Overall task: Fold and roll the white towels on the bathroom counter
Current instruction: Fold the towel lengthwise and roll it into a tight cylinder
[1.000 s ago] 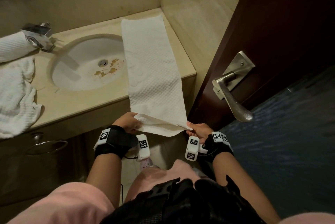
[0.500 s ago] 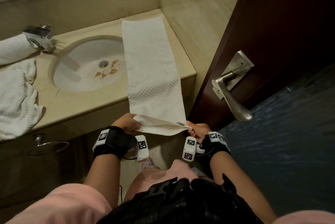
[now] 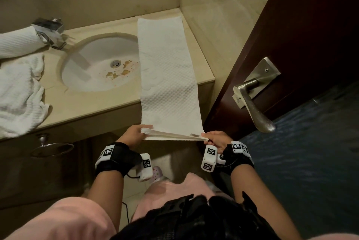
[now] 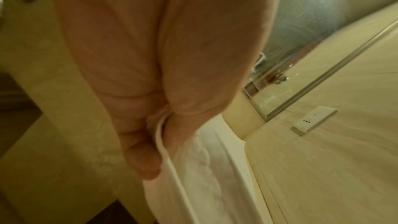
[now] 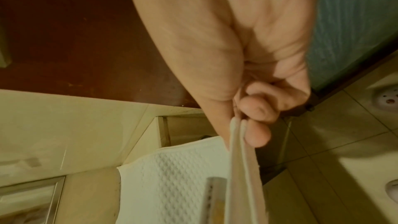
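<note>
My right wrist view shows two stacked hems; my right hand (image 3: 215,138) and left hand (image 3: 134,135) pinch the towel (image 3: 167,72) (long axis six-to-twelve o'clock).

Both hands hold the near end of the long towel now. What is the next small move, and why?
Probably turn the pinched end over, away from the body, to begin the roll. The long towel already lies as a narrow strip along the counter, its near end hanging past the front edge, where the left hand and right hand each pinch a corner.
</note>
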{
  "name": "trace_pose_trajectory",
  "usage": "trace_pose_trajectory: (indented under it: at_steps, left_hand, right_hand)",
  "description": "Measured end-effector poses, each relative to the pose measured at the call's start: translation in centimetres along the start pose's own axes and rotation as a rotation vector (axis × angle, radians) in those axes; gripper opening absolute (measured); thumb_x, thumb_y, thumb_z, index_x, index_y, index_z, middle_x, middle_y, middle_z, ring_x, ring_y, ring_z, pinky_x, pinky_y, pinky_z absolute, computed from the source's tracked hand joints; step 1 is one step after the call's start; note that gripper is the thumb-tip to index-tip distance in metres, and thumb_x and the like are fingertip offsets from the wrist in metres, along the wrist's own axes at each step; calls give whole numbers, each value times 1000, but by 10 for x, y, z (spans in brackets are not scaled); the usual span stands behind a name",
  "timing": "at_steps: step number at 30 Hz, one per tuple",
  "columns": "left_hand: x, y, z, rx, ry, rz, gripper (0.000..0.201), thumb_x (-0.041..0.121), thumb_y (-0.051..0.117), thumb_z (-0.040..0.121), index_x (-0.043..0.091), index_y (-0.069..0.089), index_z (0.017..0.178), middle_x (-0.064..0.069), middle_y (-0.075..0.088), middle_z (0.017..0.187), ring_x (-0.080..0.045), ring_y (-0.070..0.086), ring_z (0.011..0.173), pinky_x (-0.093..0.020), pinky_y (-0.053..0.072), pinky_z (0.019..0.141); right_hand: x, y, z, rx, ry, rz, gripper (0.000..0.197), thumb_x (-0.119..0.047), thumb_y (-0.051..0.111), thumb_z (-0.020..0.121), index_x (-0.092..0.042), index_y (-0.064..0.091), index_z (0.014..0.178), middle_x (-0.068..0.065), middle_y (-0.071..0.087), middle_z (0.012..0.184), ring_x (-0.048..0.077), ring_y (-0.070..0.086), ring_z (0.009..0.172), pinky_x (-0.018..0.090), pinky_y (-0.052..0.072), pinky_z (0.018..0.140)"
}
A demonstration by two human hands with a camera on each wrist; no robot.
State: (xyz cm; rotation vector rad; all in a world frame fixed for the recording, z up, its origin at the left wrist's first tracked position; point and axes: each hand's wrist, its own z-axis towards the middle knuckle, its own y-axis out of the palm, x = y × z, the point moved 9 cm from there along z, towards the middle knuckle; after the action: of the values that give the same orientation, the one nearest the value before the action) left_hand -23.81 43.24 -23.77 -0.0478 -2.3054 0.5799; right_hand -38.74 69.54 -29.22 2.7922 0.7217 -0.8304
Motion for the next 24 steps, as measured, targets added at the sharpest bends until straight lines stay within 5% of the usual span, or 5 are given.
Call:
trace_pose_trajectory:
  at_steps: [6, 10, 14, 18, 24]
  left_hand:
    - [-19, -20, -11, 410, -64, 22, 27, 5, 56, 89, 17, 74, 104, -9, 72, 104, -23, 65, 96, -24, 48, 83]
    - [-27, -22, -20, 520, -72, 109, 28, 11, 62, 84, 27, 74, 103, -4, 70, 111, -21, 65, 100, -31, 52, 91]
    - [-32, -13, -15, 382, -58, 208, 38, 11, 56, 86, 38, 68, 108, 1, 63, 124, -23, 60, 107, -32, 50, 91]
    - [-40, 13, -5, 106, -7, 18, 48, -6, 44, 92, 29, 63, 118, 3, 49, 131, -20, 49, 120, -24, 41, 95]
    - [-49, 37, -2, -54, -20, -57, 43, 11, 67, 86, 5, 58, 128, -3, 54, 132, -17, 46, 126, -21, 31, 103]
  right_hand:
    - [6, 7, 0, -24, 16, -72, 7, -7, 63, 89, -3, 59, 85, 6, 52, 57, 1, 36, 31, 12, 30, 33]
    - [7, 2, 3, 0, 10, -81, 7, -5, 63, 89, -3, 59, 84, 5, 51, 53, 2, 35, 32, 14, 28, 36]
    - [14, -2, 7, 36, 33, -69, 7, -3, 61, 90, 0, 59, 84, 5, 48, 50, 3, 34, 29, 13, 28, 33]
    - [21, -2, 16, 42, 47, -121, 14, -4, 59, 91, 1, 60, 78, 5, 49, 50, 3, 34, 28, 13, 26, 35]
    - [23, -9, 34, 99, 21, -333, 18, -8, 58, 92, 0, 60, 75, 8, 57, 61, 9, 40, 45, 18, 31, 40]
